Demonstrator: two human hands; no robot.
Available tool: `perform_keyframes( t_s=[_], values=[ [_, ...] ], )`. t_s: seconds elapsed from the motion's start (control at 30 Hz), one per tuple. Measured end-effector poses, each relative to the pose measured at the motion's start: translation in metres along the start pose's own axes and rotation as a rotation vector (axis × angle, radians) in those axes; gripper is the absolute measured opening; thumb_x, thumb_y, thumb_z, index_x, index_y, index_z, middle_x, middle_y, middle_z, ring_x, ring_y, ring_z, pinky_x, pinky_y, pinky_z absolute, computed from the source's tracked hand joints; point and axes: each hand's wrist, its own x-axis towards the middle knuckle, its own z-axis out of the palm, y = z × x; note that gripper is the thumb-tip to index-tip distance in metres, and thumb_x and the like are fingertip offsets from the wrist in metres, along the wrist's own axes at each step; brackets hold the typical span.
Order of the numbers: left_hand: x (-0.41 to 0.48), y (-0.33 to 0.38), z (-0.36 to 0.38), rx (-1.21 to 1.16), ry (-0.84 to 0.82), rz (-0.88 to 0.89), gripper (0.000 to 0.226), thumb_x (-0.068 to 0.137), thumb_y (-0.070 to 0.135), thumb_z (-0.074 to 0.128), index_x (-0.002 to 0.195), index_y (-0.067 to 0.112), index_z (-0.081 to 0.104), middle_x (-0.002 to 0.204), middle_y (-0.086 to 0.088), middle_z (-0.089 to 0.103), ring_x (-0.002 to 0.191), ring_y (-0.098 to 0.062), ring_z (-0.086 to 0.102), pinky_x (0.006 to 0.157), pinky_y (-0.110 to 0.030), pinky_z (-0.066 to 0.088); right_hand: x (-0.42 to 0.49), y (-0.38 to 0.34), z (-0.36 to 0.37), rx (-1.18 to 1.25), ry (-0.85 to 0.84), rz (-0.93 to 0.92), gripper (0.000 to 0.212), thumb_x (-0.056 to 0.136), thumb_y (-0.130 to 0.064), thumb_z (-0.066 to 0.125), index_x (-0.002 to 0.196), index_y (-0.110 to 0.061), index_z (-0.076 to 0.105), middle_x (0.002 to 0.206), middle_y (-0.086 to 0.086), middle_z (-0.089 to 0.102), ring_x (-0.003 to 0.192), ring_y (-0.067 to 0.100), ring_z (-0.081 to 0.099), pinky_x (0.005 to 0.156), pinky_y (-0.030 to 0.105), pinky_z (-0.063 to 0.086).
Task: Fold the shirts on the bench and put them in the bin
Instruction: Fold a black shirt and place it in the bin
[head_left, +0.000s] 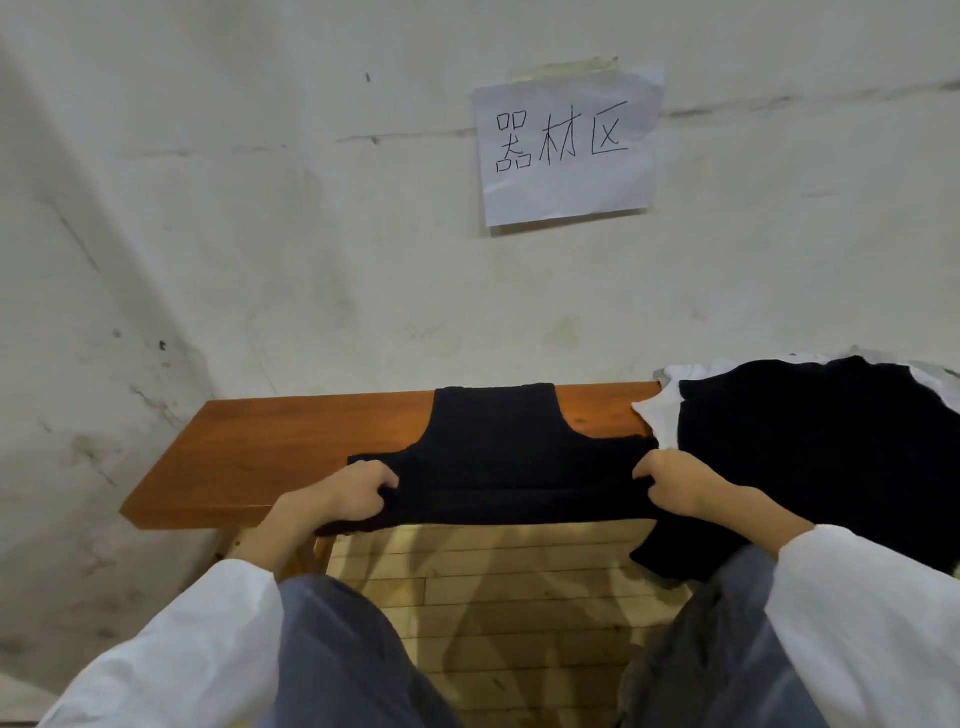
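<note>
A black shirt (498, 457) lies spread across the middle of the brown wooden bench (291, 441), its near part folded into a band along the bench's front edge. My left hand (353, 493) grips the left end of that band. My right hand (680, 480) grips the right end. On the bench's right end sits a heap of more shirts: a black one (810, 447) on top, a white one (657, 415) under it, and a bit of grey at the far right. No bin is in view.
The bench stands against a stained white wall with a paper sign (566, 145) taped to it. The bench's left part is bare wood. Below lies a pale wooden plank floor (498, 597), with my knees in grey trousers at the bottom.
</note>
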Motion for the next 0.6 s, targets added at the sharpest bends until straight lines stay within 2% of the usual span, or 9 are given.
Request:
perform_keyframes(
  t_s=[0.03,0.1,0.13,0.2,0.3,0.47,0.53,0.6],
  values=[
    [-0.003,0.001,-0.001,-0.011,-0.008,0.006,0.038,0.083,-0.012,0.040,0.082,0.017,0.065,0.090,0.006,0.060,0.096,-0.020,0.056,0.079,-0.030,0.043,-0.002,-0.001,-0.002,0.007,-0.013,0.011,0.034,0.082,0.001,0.048,0.105,-0.010,0.070,0.107,0.000,0.067,0.098,0.018,0.062,0.084,0.026,0.050],
    [-0.009,0.000,-0.004,-0.026,0.010,-0.006,0.043,0.081,-0.012,0.040,0.063,0.026,0.053,0.072,0.009,0.054,0.076,-0.015,0.054,0.066,-0.025,0.038,-0.005,-0.003,-0.006,0.012,-0.033,0.017,0.028,0.079,0.003,0.046,0.085,-0.009,0.071,0.090,0.001,0.068,0.080,0.017,0.061,0.069,0.024,0.049],
    [-0.012,0.001,-0.005,-0.034,0.015,-0.010,0.044,0.081,-0.011,0.040,0.060,0.026,0.050,0.068,0.009,0.051,0.070,-0.012,0.052,0.062,-0.024,0.036,-0.007,-0.004,-0.007,0.015,-0.039,0.022,0.025,0.077,0.003,0.046,0.075,-0.008,0.068,0.081,0.003,0.066,0.071,0.017,0.060,0.062,0.022,0.047],
    [-0.016,0.003,-0.008,-0.049,0.029,-0.003,0.043,0.082,-0.011,0.041,0.058,0.024,0.048,0.065,0.007,0.049,0.063,-0.007,0.048,0.057,-0.022,0.034,-0.009,-0.004,-0.012,0.026,-0.025,0.034,0.023,0.076,0.003,0.046,0.064,-0.009,0.062,0.071,0.005,0.064,0.064,0.018,0.058,0.057,0.023,0.045],
    [-0.017,0.004,-0.013,-0.056,0.036,-0.026,0.042,0.081,-0.011,0.041,0.056,0.023,0.046,0.061,0.007,0.045,0.058,-0.006,0.043,0.054,-0.020,0.032,-0.007,-0.005,-0.015,0.035,-0.002,0.049,0.022,0.076,0.002,0.047,0.062,-0.008,0.061,0.067,0.002,0.061,0.062,0.016,0.057,0.057,0.025,0.047],
    [-0.003,0.001,-0.021,-0.065,-0.022,-0.052,0.039,0.078,-0.010,0.038,0.055,0.019,0.047,0.059,0.005,0.046,0.059,-0.011,0.045,0.055,-0.021,0.033,0.002,-0.007,-0.018,0.071,-0.023,0.072,0.025,0.073,0.003,0.044,0.053,-0.011,0.045,0.056,0.001,0.050,0.054,0.016,0.048,0.052,0.025,0.038],
    [0.008,-0.002,-0.025,-0.087,0.004,-0.062,0.039,0.081,-0.009,0.039,0.056,0.020,0.050,0.060,0.006,0.049,0.060,-0.009,0.048,0.055,-0.020,0.034,0.009,-0.005,-0.021,0.098,0.019,0.085,0.030,0.073,0.003,0.043,0.050,-0.015,0.041,0.052,-0.002,0.047,0.052,0.017,0.047,0.050,0.024,0.035],
    [0.020,-0.005,-0.033,-0.102,0.059,-0.078,0.038,0.083,-0.007,0.040,0.060,0.020,0.055,0.064,0.005,0.054,0.063,-0.010,0.054,0.055,-0.019,0.037,0.019,-0.001,-0.028,0.120,0.061,0.098,0.032,0.074,0.004,0.043,0.051,-0.018,0.045,0.054,-0.002,0.050,0.055,0.017,0.050,0.051,0.022,0.036]
  ],
)
